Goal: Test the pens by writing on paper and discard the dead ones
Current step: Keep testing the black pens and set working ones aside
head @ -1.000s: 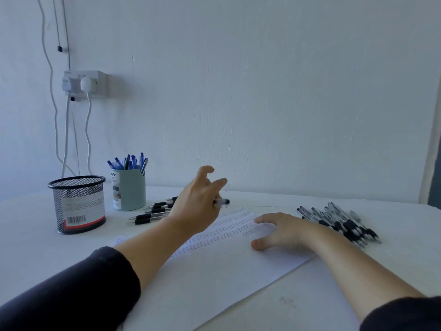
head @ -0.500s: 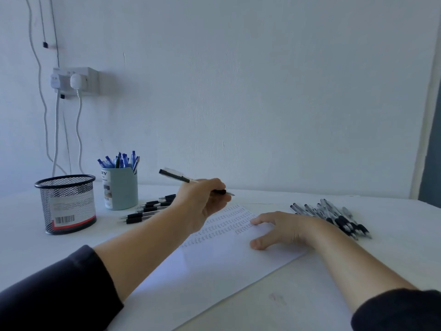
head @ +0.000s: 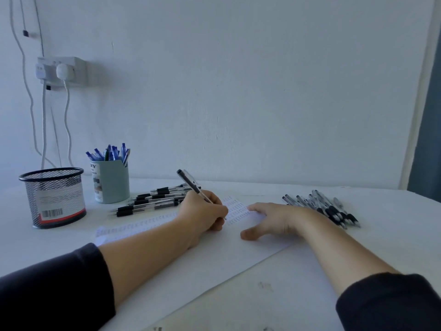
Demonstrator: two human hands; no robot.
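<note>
Mesh basket [head: 53,197] is sitting at the far left of the frame, and I can't tell if anything's in it, so no idea how many dead pens have been binned yet. Just right of it a pale green cup [head: 111,181] is holding a bunch of blue pens [head: 110,152], and right of that a row of black-grip pens [head: 152,199] is lying on the table, touching the top edge of the paper [head: 214,254]. My guess is that row is the tested pile, but that's only a guess. Moving to the middle, the left hand [head: 202,215] is gripping a pen [head: 194,187] in a normal writing hold, fingers curled round it, tip coming down onto the sheet, back end tilting up toward the wall. The paper is already carrying several lines of little scribbles across its upper part, so plenty of tests look done. Right hand [head: 274,219] is lying flat with fingers relaxed, pressing the sheet down, holding nothing. Far right, another heap of black pens [head: 327,209] is waiting near that wrist, probably untested. So I'm reckoning it's somewhere mid-task: this pen is being tried now, and the right-hand heap is what's left.
</note>
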